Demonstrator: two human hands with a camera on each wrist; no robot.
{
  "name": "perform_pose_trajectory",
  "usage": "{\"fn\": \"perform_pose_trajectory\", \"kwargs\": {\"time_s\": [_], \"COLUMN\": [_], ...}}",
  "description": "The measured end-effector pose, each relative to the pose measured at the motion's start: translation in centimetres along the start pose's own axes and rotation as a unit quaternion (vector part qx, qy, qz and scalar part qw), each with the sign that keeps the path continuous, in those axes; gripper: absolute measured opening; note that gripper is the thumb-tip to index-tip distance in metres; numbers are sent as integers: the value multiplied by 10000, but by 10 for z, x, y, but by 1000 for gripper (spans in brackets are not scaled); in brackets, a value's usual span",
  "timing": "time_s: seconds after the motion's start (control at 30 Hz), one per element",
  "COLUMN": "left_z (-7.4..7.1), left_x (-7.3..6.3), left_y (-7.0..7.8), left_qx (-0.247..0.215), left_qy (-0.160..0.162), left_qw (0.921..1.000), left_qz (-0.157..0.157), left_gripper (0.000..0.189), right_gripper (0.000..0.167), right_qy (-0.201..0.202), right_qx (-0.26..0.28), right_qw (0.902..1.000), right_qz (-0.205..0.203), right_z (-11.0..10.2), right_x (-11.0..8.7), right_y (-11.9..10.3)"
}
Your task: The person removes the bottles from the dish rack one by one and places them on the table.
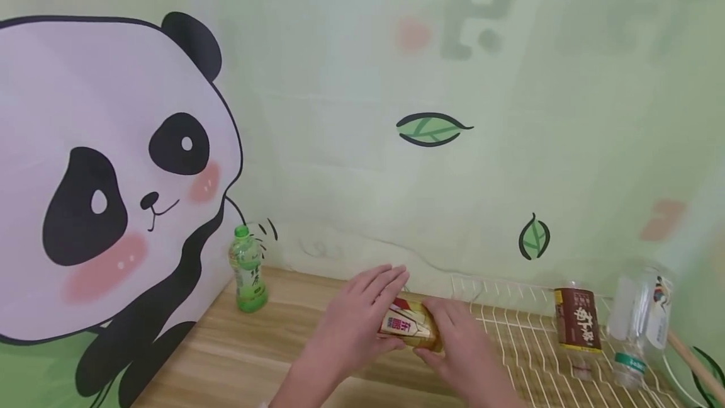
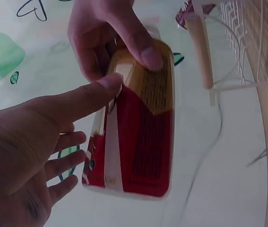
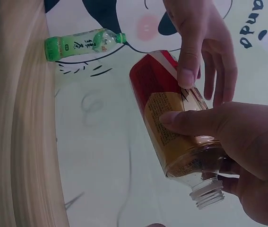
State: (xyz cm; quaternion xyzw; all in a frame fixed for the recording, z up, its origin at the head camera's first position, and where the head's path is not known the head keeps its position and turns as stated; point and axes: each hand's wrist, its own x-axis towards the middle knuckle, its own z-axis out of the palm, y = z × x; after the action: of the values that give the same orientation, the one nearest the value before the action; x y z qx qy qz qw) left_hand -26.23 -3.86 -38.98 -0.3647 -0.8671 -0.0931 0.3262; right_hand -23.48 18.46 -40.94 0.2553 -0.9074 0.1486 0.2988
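Observation:
A clear plastic drink bottle (image 1: pixel 409 325) with a red and gold label is held up over the wooden table. My right hand (image 1: pixel 461 346) grips it near the neck end, thumb pressed on the gold part of the label. In the right wrist view, the threaded neck (image 3: pixel 205 193) shows no cap. On the other side is my left hand (image 1: pixel 359 323), its thumb (image 2: pixel 89 97) at the edge of the label. The other left fingers (image 2: pixel 63 163) extend fairly straight beside the bottle, without curling round it.
A green tea bottle (image 1: pixel 249 269) stands upright at the table's back left. On the right, a white wire rack (image 1: pixel 518 345) holds a maroon-labelled bottle (image 1: pixel 578 320) and a clear bottle (image 1: pixel 640 326). A wooden stick (image 1: pixel 693 357) leans at the far right. Behind is a panda-printed backdrop (image 1: pixel 340 143).

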Motion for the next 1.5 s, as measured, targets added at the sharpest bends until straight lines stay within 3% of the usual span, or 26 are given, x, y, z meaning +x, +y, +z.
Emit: {"fn": "perform_pose_trajectory", "kwargs": {"time_s": [0.13,0.27,0.63,0.83,1.5], "left_z": [3,7,25,26,24], "left_x": [1,1,3,1,2], "left_y": [8,12,14,10,8], "left_qx": [165,168,185,171,184], "left_qy": [-526,-739,-398,-129,-294], "left_qw": [9985,9971,9989,9996,9994], "left_qz": [60,68,158,171,47], "left_gripper": [98,83,81,76,73], "right_gripper": [81,80,82,82,84], "right_qy": [-105,-224,-277,-146,-16], "right_qx": [27,158,84,103,-164], "right_qw": [9999,9995,9991,9991,9996], "right_qz": [43,155,300,375,221], "right_z": [3,6,1,4,4], "right_x": [-2,-1,-1,0,1], "right_y": [0,1,8,3,2]}}
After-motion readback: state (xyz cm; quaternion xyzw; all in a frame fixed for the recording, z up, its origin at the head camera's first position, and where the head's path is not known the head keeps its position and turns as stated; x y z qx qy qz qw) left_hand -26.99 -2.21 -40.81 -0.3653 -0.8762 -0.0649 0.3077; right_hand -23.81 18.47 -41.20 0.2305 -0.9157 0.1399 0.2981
